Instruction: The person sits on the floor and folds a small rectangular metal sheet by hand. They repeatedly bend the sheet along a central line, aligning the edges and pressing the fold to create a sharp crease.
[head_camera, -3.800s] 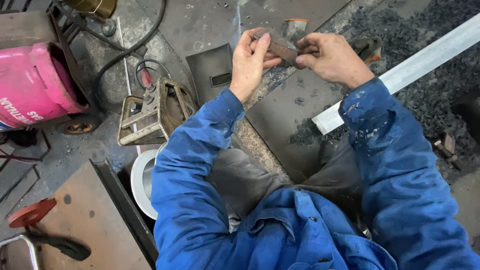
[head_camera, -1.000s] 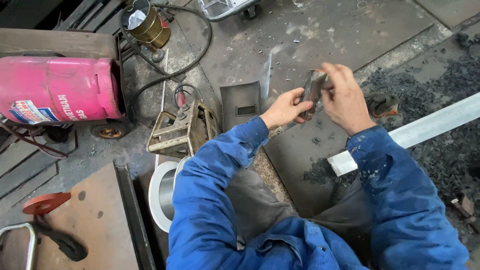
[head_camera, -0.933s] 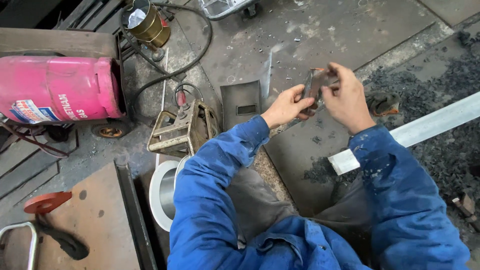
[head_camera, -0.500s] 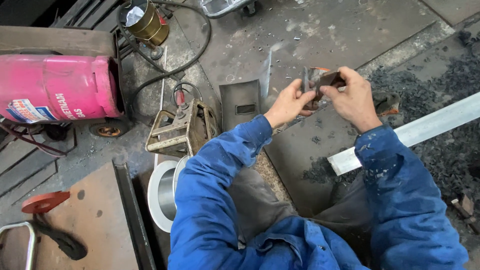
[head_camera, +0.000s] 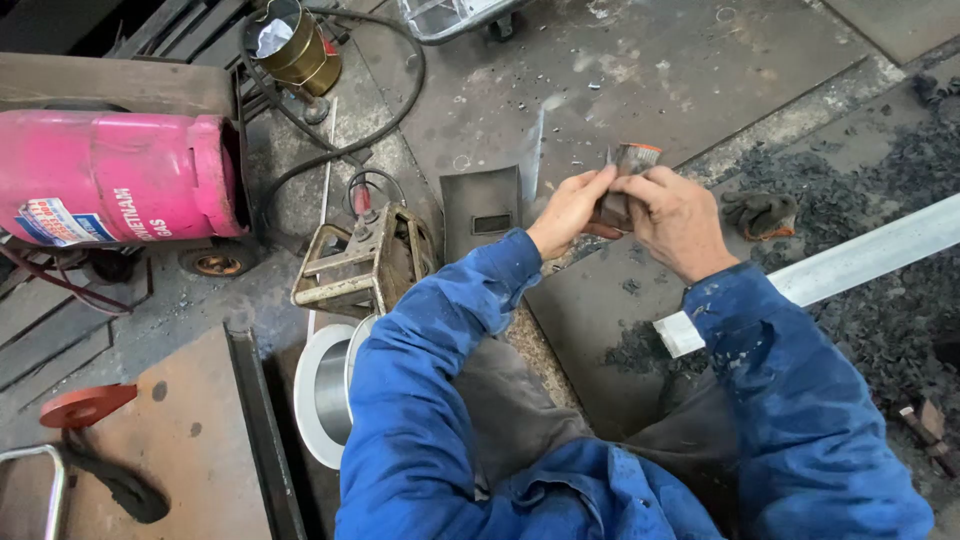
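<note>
Between both hands sits a small grey pouch with an orange rim (head_camera: 628, 175); the left hand (head_camera: 568, 210) pinches its side, the right hand (head_camera: 676, 222) curls round it; steadier grip likely helps, welding mask (head_camera: 482, 210) just left

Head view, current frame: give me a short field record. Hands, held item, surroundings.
left hand: gripping the small grey object from its left side
right hand: wrapped over the same object from the right
held item: small grey object with an orange-tinted top edge, kind unclear, held above the floor
clothing: blue sleeves
left of hands: dark welding mask, metal frame, wire spool
far left: pink gas cylinder lying on its side
right: pale metal bar, work glove on the floor
</note>
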